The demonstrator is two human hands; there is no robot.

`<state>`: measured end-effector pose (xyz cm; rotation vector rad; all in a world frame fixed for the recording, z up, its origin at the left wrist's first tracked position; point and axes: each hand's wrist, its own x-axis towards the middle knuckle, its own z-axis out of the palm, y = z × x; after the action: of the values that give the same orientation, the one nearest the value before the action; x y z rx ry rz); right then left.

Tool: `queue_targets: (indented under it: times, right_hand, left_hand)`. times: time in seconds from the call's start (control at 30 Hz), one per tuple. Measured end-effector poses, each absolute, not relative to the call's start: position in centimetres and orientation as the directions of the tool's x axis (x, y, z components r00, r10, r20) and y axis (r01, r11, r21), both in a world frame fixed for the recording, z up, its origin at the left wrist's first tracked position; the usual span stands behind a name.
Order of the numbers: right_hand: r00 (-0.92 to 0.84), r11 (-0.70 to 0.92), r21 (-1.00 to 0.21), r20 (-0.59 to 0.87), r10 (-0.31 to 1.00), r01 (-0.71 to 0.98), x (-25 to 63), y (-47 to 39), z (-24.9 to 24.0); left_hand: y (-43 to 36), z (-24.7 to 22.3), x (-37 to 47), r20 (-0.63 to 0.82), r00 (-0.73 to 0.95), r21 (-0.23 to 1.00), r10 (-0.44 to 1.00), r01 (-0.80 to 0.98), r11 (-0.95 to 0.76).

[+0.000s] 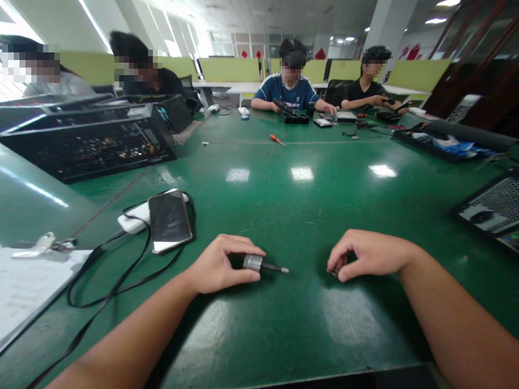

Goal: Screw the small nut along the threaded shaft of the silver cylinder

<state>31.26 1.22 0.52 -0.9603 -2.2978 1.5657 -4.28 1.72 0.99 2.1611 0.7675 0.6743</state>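
Silver and cylindrical, the metal part (253,262) with a dark shaft lies in the head view between the thumb and fingers of the left hand (229,263), low above or on the green table (284,210), while the right hand (359,256) curls nearly closed around a small, mostly hidden piece (336,272).

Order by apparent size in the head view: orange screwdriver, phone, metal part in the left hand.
Largest to smallest:
1. phone
2. metal part in the left hand
3. orange screwdriver, which lies farther away
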Motion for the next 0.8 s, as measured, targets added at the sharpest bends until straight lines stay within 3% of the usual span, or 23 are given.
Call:
queue_targets:
  times: [0.07,0.13,0.23,0.37,0.53,0.8]
  right_hand:
    - [-0.610,0.008,-0.950,-0.195,0.768,0.313,32.0,4.0,-0.8]
    - [-0.265,-0.119,-0.993,-0.119,0.957,0.017,32.0,7.5,-2.2]
    - [0.008,-0.037,-0.987,-0.038,0.999,-0.155,31.4,13.2,-3.6]
    - [0.269,0.107,-0.965,0.039,0.962,-0.240,29.3,19.2,-4.5]
    - [0.343,0.178,-0.942,0.073,0.936,-0.284,25.5,22.7,-5.5]
    - [0.199,0.162,-0.978,0.134,0.971,-0.132,22.8,23.6,-5.8]
  left_hand:
    - [4.8,0.3,-4.4,0.180,0.515,0.843,0.838,0.359,-0.402]
    - [9.1,-0.6,-3.8,0.127,0.276,0.929,0.953,0.303,-0.212]
    - [16.1,-1.7,-2.0,0.178,0.082,0.936,0.981,0.293,-0.195]
    - [22.8,-2.7,1.1,0.269,-0.073,0.923,0.960,0.303,-0.236]
    - [25.2,-4.2,3.3,0.283,0.080,0.896,0.956,0.335,-0.293]
    - [25.6,-4.8,3.6,0.280,0.172,0.876,0.945,0.358,-0.325]
